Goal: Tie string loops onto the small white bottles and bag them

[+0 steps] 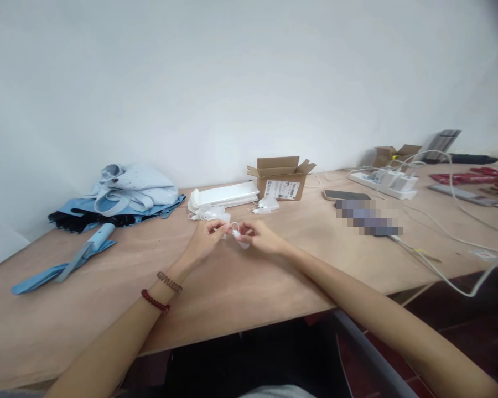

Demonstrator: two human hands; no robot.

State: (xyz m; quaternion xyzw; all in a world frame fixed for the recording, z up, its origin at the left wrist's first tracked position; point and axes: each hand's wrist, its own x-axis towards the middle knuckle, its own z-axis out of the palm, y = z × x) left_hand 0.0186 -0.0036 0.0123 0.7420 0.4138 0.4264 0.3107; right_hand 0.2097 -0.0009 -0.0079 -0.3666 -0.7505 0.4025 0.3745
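Note:
Over the middle of the table, my left hand (207, 239) and my right hand (262, 236) meet fingertip to fingertip. Between them is a small white translucent plastic piece (241, 241) with a thin loop at its top. My right thumb and fingers pinch its body. The left fingers are pressed together at the loop; my fingertips partly hide what they grip. Just beyond my hands lie small clear plastic bags (213, 213) with white parts, and another clear bag (269, 205) with a white piece.
Behind the bags are a stack of flat white boxes (226, 194) and an open cardboard box (283, 182). Folded blue cloth (133, 190) and a blue umbrella (89, 249) lie left. Rightward are a phone (347, 195), a power strip (392, 183) and white cables (444, 271).

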